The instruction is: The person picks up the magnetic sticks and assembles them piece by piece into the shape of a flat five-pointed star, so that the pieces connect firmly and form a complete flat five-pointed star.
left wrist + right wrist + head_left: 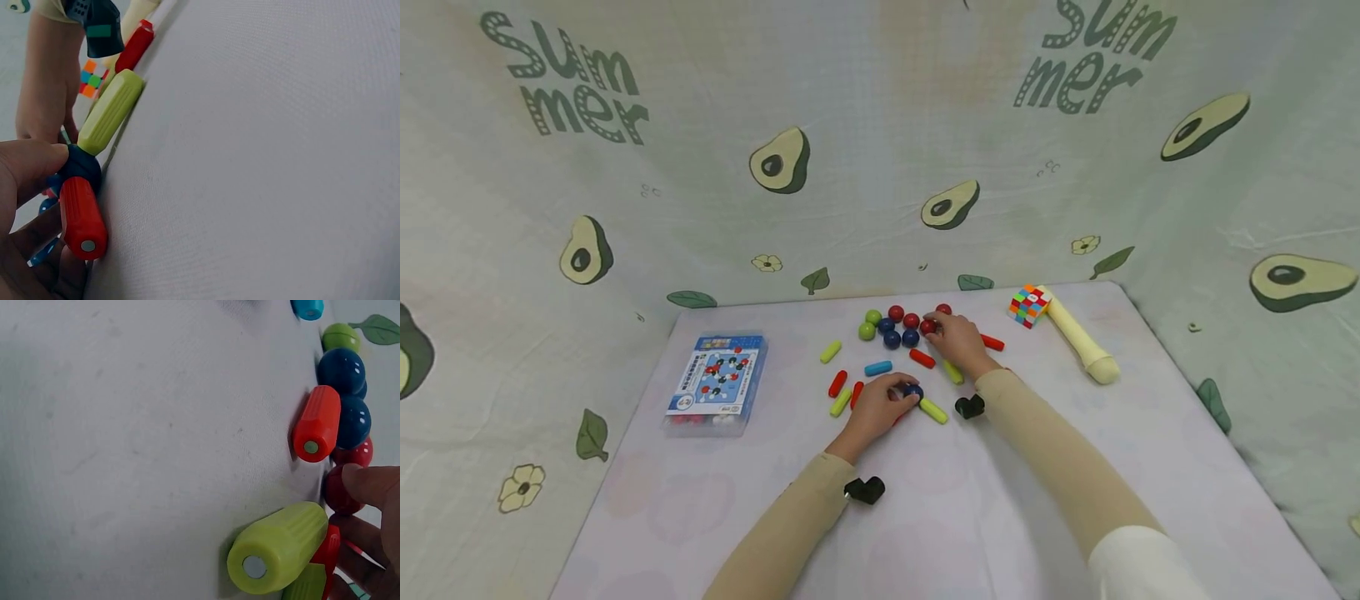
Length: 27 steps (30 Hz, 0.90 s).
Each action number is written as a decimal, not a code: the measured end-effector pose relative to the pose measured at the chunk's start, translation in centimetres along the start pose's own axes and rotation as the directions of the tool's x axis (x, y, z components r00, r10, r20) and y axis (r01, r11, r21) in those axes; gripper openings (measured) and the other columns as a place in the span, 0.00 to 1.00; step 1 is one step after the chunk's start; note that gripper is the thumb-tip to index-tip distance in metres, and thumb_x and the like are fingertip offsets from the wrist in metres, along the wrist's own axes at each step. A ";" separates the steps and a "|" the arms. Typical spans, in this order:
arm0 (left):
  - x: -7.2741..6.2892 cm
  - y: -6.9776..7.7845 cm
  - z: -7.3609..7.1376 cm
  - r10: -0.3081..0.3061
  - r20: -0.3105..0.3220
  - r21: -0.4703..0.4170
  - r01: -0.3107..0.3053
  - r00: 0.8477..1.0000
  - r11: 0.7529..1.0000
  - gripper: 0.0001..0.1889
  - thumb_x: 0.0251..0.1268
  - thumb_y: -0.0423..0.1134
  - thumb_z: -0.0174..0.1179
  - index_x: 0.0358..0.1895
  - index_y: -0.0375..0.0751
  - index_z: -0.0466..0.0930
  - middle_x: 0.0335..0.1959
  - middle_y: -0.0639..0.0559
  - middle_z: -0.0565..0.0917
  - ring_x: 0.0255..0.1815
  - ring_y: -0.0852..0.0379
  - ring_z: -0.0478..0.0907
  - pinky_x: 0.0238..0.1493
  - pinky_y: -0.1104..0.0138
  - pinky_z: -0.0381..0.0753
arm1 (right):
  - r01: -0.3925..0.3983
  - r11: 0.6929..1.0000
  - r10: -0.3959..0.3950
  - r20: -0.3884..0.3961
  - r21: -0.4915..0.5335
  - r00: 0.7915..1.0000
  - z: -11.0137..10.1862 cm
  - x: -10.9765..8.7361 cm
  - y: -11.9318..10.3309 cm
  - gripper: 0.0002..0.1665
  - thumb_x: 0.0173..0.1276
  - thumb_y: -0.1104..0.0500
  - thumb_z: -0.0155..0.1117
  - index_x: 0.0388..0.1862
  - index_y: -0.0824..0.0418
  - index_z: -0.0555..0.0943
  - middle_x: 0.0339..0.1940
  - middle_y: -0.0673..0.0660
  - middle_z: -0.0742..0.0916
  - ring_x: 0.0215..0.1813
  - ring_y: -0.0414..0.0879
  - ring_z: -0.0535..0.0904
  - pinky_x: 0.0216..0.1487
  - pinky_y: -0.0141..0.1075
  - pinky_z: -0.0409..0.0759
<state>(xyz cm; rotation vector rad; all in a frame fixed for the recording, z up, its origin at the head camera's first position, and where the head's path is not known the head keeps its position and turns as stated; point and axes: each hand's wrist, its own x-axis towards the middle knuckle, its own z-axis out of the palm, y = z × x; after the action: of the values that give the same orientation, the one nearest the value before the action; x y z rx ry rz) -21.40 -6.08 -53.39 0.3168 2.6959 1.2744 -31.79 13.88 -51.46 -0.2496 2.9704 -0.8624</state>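
My left hand (874,410) holds a dark blue ball (84,167) by thumb and fingers, low over the table. A yellow-green magnetic rod (111,112) and a red magnetic rod (82,215) are joined to that ball on different sides. Farther back, my right hand (964,343) pinches a dark red ball (339,490) at the edge of the ball group. Close to this hand lie another red rod (317,425) and a yellow-green rod (281,547). Fingers partly hide the held balls in the head view.
Green balls (867,331), blue balls (891,340) and red balls (896,313) cluster at the back. A blue rod (877,367) and several loose rods lie between the hands and left. A boxed set (718,375) stands left; a puzzle cube (1028,306) and a cream cylinder (1081,337) lie right.
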 end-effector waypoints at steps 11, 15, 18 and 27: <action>-0.2 0.2 -0.1 0.004 -0.005 -0.003 -0.004 1.000 1.000 0.13 0.69 0.46 0.68 0.54 0.56 0.85 0.42 0.59 0.82 0.33 0.59 0.73 0.32 0.70 0.73 | 0.025 1.000 -0.026 -0.045 -0.002 0.999 0.1 -0.1 0.1 0.24 0.73 0.55 0.67 0.65 0.57 0.79 0.55 0.59 0.86 0.52 0.57 0.79 0.65 0.58 0.70; -0.2 0.1 -0.1 0.006 -0.005 -0.004 -0.006 1.000 1.000 0.13 0.69 0.46 0.68 0.54 0.56 0.85 0.42 0.59 0.81 0.34 0.58 0.73 0.32 0.69 0.73 | 0.039 0.999 -0.039 -0.064 0.005 0.997 0.0 -0.6 0.0 0.24 0.73 0.54 0.68 0.65 0.56 0.79 0.52 0.59 0.86 0.51 0.57 0.79 0.64 0.58 0.70; -0.1 0.1 0.0 0.002 -0.004 -0.005 -0.002 1.000 1.000 0.13 0.69 0.46 0.68 0.54 0.56 0.85 0.42 0.59 0.81 0.34 0.58 0.73 0.33 0.69 0.74 | 0.049 0.999 -0.049 -0.081 -0.001 0.996 -0.2 -1.0 -0.1 0.24 0.72 0.54 0.68 0.65 0.55 0.80 0.51 0.59 0.86 0.51 0.57 0.79 0.64 0.59 0.69; -0.2 0.2 0.0 -0.008 0.000 -0.016 0.008 1.000 1.000 0.13 0.69 0.46 0.68 0.54 0.56 0.86 0.42 0.58 0.81 0.35 0.57 0.74 0.34 0.69 0.74 | 0.096 0.994 -0.099 -0.091 -0.043 0.991 -0.8 -2.8 -0.5 0.23 0.71 0.52 0.70 0.64 0.53 0.81 0.39 0.54 0.85 0.46 0.54 0.76 0.61 0.56 0.69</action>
<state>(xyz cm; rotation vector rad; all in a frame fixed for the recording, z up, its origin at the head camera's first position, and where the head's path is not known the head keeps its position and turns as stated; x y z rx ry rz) -21.18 -5.99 -53.19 0.3039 2.6826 1.2927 -29.07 14.32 -50.57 -0.3693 3.0861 -0.8500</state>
